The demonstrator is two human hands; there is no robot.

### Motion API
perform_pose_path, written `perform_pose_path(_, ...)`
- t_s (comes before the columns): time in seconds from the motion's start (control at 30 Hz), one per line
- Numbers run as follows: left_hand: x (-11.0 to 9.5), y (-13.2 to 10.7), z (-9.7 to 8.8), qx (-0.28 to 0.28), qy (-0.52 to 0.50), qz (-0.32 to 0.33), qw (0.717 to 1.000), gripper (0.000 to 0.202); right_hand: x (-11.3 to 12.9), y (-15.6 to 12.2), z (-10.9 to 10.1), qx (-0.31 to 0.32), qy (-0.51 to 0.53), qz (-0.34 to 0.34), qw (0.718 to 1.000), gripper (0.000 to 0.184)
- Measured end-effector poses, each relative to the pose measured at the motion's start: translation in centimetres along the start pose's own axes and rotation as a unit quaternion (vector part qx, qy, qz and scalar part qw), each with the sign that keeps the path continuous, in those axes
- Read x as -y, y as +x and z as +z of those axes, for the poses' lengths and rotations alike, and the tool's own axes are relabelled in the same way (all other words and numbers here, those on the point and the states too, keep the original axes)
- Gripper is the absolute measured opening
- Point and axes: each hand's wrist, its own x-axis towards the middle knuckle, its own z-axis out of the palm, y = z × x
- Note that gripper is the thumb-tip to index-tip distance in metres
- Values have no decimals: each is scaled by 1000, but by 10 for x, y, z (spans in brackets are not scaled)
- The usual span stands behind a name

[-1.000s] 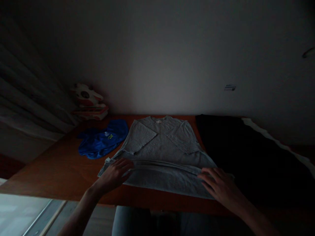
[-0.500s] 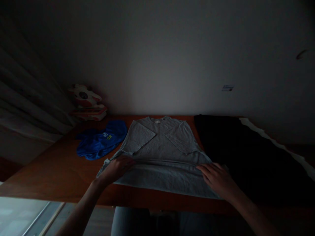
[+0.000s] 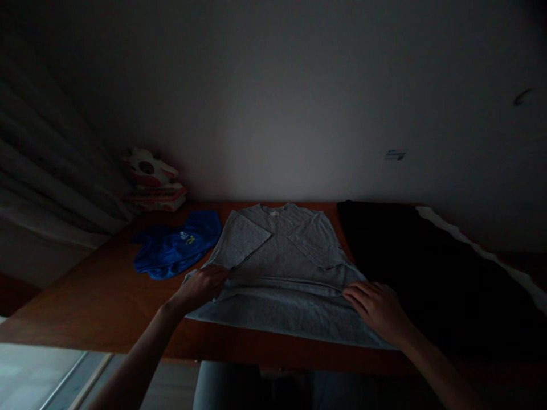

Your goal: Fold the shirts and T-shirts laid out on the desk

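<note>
A grey T-shirt (image 3: 280, 250) lies on the wooden table (image 3: 102, 296), its neck toward the wall and both sleeves turned inward over the body. A raised fold runs across its lower part. My left hand (image 3: 205, 283) is closed on the shirt's left side, at one end of that fold. At the other end, my right hand (image 3: 371, 304) grips the fabric with fingers bent together. The fingertips of both hands are partly hidden in the dim light.
Left of the shirt lies a crumpled blue garment (image 3: 177, 242) with a small print. Dark cloth (image 3: 410, 262) with a white edge covers the right side. A cow-like plush toy (image 3: 149, 169) sits by the curtain (image 3: 47, 176). Behind the table stands a plain wall (image 3: 273, 102).
My left hand has shifted slightly, and its fingers have closed on the shirt's side. The fingers of my right hand have drawn together on the cloth.
</note>
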Motion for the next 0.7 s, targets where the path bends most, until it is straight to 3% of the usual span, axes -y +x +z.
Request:
perform_pose_path(0.2, -4, -22, -26, -45, -85, 11, 995, 22, 0, -11, -25, 20, 117, 32, 992, 19)
perform_pose_path(0.43, -23, -47, -27, 19, -62, 48, 997, 23, 5, -30, -29, 89, 113, -19, 989, 17)
perform_pose_path(0.57, -28, -51, -24, 45, -73, 2, 996, 21, 4, -33, -26, 97, 113, -5, 989, 24)
perform_pose_path(0.63, -25, -46, -22, 41, -72, -47, 995, 21, 2, -30, -24, 76, 104, 20, 991, 39)
perform_pose_path(0.7, -20, -36, -19, 14, -48, -86, 995, 24, 0, -22, -20, 36, 83, 56, 994, 43)
